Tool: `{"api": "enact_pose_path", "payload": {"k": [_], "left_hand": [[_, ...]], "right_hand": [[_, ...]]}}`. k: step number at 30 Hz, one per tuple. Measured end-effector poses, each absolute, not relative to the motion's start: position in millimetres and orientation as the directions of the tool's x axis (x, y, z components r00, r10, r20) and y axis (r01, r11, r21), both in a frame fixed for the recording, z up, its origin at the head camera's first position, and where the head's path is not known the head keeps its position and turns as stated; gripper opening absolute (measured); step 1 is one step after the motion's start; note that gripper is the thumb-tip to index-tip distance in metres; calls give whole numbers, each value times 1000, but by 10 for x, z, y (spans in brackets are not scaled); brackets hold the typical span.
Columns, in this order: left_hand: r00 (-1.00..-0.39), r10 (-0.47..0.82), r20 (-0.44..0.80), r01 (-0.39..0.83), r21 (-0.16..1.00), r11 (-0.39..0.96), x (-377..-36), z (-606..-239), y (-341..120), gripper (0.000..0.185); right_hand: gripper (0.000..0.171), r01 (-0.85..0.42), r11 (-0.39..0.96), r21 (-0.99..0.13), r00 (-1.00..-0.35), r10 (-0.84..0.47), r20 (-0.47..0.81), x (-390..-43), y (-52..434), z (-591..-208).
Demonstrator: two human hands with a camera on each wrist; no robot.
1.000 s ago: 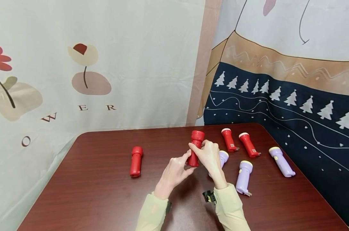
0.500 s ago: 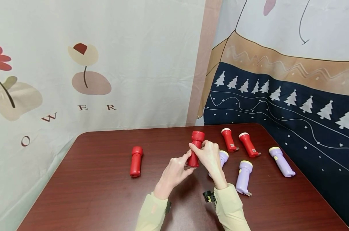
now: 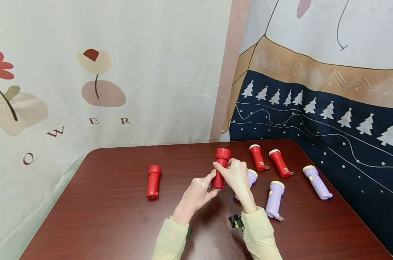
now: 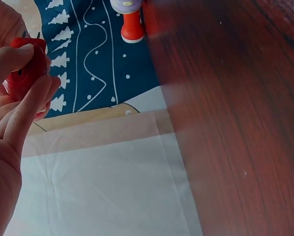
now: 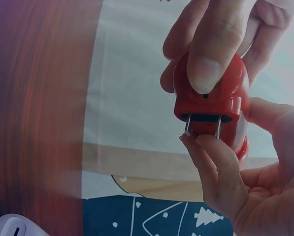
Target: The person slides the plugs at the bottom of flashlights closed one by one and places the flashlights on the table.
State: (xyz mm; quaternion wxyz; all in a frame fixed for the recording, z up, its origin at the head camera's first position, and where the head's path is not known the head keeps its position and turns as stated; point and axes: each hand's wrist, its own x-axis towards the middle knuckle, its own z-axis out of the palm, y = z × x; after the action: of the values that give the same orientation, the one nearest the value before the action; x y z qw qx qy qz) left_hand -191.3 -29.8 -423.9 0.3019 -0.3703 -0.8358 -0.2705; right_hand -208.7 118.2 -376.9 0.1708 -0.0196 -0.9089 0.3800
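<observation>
Farthest left of the red torch you hold, another red torch lies alone on the dark wooden tabletop, well apart from your hands. Your left hand comes up from below with its fingers curled, pinching the lower end of the held red torch; in the left wrist view the thumb and forefinger press that end, where two metal plug prongs stick out. The held torch stands nearly upright above the tabletop, its wide head pointing away from you. Your right hand grips its body from the right, fingers wrapped round the middle, and the right wrist view shows the thumb pressed flat on the red casing just above the prongs. Right of the held torch, partly hidden behind your right hand, lies a purple torch. Beyond it lie two more red torches side by side, then a second purple torch nearer you, and a third purple torch farthest right, close to the tabletop's edge.
</observation>
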Motion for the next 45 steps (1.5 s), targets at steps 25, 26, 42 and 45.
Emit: {"api": "enact_pose_path", "payload": {"k": [25, 26, 42, 45], "left_hand": [[-555, 520, 649, 785, 203, 585, -1916, -4212, -310, 49], [-554, 521, 649, 786, 202, 584, -1918, -4212, -312, 49], [-649, 510, 564, 739, 310, 598, -1942, -4188, -433, 54], [-713, 419, 563, 658, 330, 676, -1980, -4176, -547, 35]], "right_hand": [[39, -86, 732, -676, -947, 152, 284, -2098, 1216, -3761], [39, -84, 730, -679, -947, 153, 281, -2099, 1216, -3762], [41, -24, 665, -746, -967, 174, 186, -2134, 1196, -3845], [42, -12, 655, -756, -971, 174, 166, -2154, 1198, -3885]]}}
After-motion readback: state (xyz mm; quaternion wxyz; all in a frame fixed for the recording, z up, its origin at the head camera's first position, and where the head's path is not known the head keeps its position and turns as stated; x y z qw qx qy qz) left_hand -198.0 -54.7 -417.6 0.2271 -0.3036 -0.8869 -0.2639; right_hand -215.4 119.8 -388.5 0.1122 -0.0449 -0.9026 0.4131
